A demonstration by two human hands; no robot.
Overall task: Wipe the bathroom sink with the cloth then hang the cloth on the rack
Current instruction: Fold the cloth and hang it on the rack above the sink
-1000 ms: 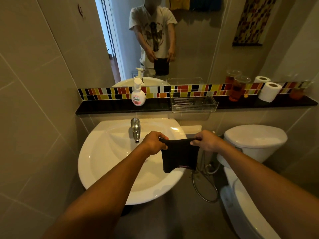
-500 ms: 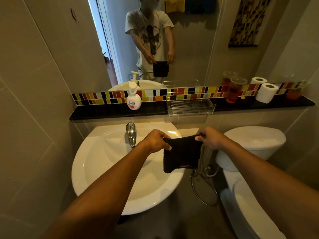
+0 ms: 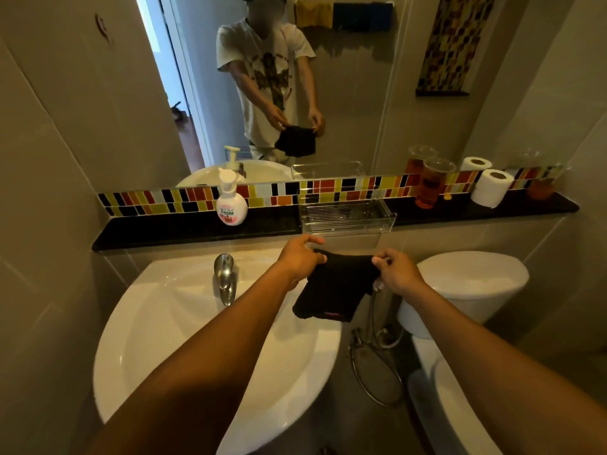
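Observation:
A black cloth [image 3: 335,290] hangs in the air over the right rim of the white round sink [image 3: 164,339]. My left hand [image 3: 300,257] pinches its upper left corner and my right hand [image 3: 399,274] pinches its upper right corner. The cloth droops between them, a small red label at its lower edge. A steel faucet [image 3: 224,277] stands at the back of the sink, left of my hands. In the mirror, a rack [image 3: 345,14] with a yellow and a dark blue cloth shows on the wall behind me.
A black shelf [image 3: 180,231] above the sink holds a soap pump bottle [image 3: 231,205], a clear plastic tray [image 3: 345,215], a cup of amber liquid [image 3: 430,185] and a toilet paper roll [image 3: 491,188]. A white toilet [image 3: 469,284] and a spray hose [image 3: 377,366] are at the right.
The view has tilted up, showing more of the mirror. Both hands have risen with the cloth toward the shelf, and the cloth hangs more slanted to the left.

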